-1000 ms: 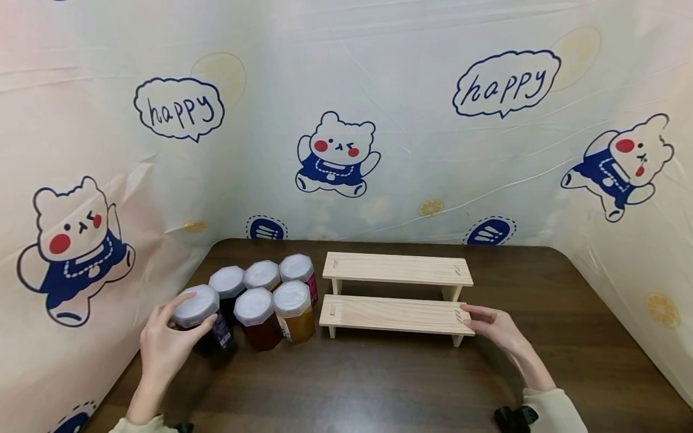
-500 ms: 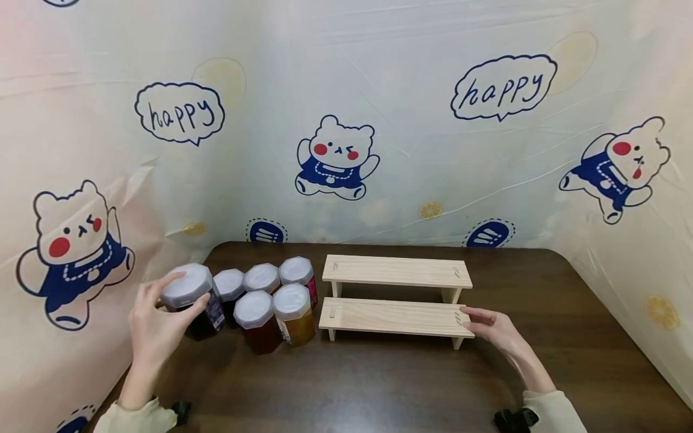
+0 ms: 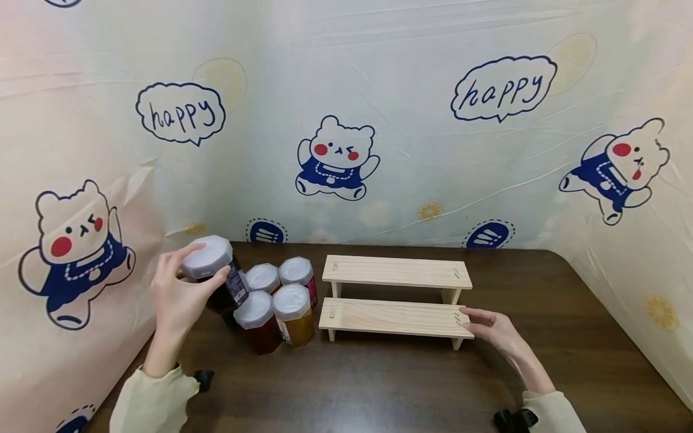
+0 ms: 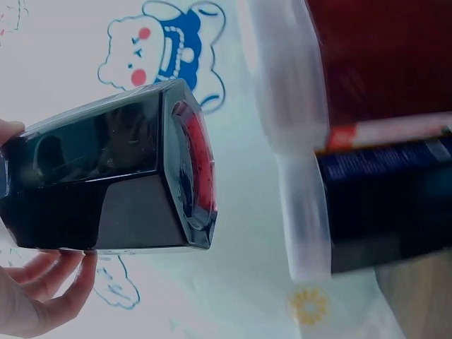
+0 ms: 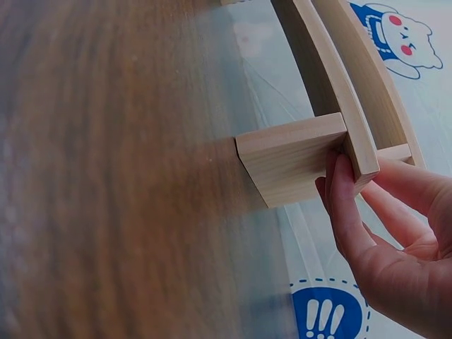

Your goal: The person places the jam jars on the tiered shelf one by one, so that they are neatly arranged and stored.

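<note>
My left hand (image 3: 181, 294) grips a dark jar (image 3: 207, 257) by its white eight-sided lid. The left wrist view shows the underside of this jar (image 4: 92, 176), so it is off the table. Close by stand several more lidded jars, among them a dark red one (image 3: 262, 338) and an amber one (image 3: 299, 328). Another dark jar (image 4: 388, 201), hidden behind the held one in the head view, shows in the left wrist view. My right hand (image 3: 494, 329) pinches the right end of the lower board (image 3: 395, 317) of a two-tier wooden stand, thumb and fingers on opposite faces.
Behind the lower board, the stand's upper board (image 3: 397, 272) sits higher on short legs. Everything rests on a dark brown table (image 3: 368, 385). A printed cloth (image 3: 411, 162) with bears and "happy" bubbles rises at the back and sides.
The left hand has lifted the dark jar, first leftward, then back to the right and away from me, over the other dark jar. The right hand and the stand stay put.
</note>
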Action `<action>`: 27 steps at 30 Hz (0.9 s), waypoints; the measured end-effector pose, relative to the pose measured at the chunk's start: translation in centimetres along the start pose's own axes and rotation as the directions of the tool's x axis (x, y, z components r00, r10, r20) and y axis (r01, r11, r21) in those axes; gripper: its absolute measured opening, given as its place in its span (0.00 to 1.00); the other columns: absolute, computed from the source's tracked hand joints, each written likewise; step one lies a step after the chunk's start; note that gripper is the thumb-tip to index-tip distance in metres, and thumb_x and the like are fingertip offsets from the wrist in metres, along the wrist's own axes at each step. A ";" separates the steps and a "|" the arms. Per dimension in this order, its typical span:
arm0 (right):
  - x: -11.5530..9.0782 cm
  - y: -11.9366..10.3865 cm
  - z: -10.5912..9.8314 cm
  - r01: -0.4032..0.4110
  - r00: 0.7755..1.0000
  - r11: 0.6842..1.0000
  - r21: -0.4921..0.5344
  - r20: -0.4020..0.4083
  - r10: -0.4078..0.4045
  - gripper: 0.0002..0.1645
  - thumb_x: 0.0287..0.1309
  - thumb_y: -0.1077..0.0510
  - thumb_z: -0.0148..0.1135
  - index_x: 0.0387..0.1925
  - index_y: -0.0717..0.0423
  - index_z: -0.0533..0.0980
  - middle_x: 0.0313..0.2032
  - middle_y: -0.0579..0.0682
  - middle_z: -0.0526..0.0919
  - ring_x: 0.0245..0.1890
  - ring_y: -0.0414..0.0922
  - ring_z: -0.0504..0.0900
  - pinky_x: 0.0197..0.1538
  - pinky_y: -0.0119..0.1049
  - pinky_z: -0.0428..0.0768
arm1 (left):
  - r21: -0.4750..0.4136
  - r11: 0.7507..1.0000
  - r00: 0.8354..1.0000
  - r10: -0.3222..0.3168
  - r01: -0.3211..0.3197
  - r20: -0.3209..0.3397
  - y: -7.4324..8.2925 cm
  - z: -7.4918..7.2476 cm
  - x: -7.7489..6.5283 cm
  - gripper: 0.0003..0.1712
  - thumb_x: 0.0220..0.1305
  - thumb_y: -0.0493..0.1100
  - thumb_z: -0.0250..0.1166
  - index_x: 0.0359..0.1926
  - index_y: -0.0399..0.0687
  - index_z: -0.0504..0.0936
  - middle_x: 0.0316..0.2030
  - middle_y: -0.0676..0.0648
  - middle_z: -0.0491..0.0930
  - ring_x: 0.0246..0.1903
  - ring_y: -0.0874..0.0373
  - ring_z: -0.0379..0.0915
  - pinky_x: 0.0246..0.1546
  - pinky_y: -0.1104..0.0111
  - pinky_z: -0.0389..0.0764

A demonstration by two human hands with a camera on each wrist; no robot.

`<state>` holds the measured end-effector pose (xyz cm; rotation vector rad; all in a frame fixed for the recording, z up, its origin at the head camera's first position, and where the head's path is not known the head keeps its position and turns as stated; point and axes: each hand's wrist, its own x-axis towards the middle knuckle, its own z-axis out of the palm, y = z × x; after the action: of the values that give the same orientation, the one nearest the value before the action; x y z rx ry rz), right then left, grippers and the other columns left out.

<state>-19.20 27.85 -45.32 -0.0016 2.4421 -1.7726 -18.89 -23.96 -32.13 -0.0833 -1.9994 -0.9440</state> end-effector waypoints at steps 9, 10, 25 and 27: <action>0.0 0.1 0.0 -0.016 1.000 1.000 0.018 -0.009 0.017 0.31 0.51 0.57 0.61 0.54 0.70 0.67 0.51 0.64 0.71 0.36 0.32 0.75 0.39 0.28 0.75 | -0.063 0.998 0.998 0.012 -0.008 0.066 2.2 3.0 0.1 0.28 0.32 0.36 0.74 0.43 0.41 0.79 0.36 0.40 0.71 0.36 0.58 0.64 0.32 0.72 0.62; 0.1 0.2 0.0 -0.014 1.000 1.000 0.024 -0.003 0.014 0.31 0.51 0.58 0.61 0.54 0.70 0.66 0.51 0.65 0.71 0.36 0.32 0.75 0.39 0.28 0.75 | -0.079 0.997 0.997 0.017 -0.012 0.070 2.5 3.4 0.1 0.29 0.32 0.36 0.74 0.43 0.41 0.79 0.36 0.40 0.71 0.36 0.57 0.65 0.33 0.71 0.62; 0.2 0.3 0.2 -0.012 1.000 0.997 0.074 -0.002 0.012 0.30 0.51 0.60 0.61 0.54 0.73 0.65 0.49 0.65 0.73 0.35 0.34 0.76 0.38 0.28 0.75 | -0.247 0.969 0.975 0.063 -0.009 0.211 6.5 8.6 -0.7 0.27 0.37 0.40 0.73 0.44 0.45 0.78 0.37 0.41 0.70 0.36 0.53 0.65 0.29 0.64 0.68; 0.2 0.3 0.2 -0.012 1.000 0.997 0.081 -0.003 0.012 0.30 0.51 0.61 0.61 0.54 0.73 0.65 0.48 0.65 0.74 0.35 0.34 0.76 0.38 0.28 0.75 | -0.267 0.964 0.973 0.080 -0.020 0.216 7.0 9.3 -0.9 0.26 0.37 0.40 0.73 0.43 0.45 0.78 0.37 0.42 0.70 0.35 0.53 0.66 0.29 0.63 0.70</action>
<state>-19.34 27.73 -45.70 0.0235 2.3660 -1.8666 -22.06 -12.77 -31.54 -0.4038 -2.0533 -1.2077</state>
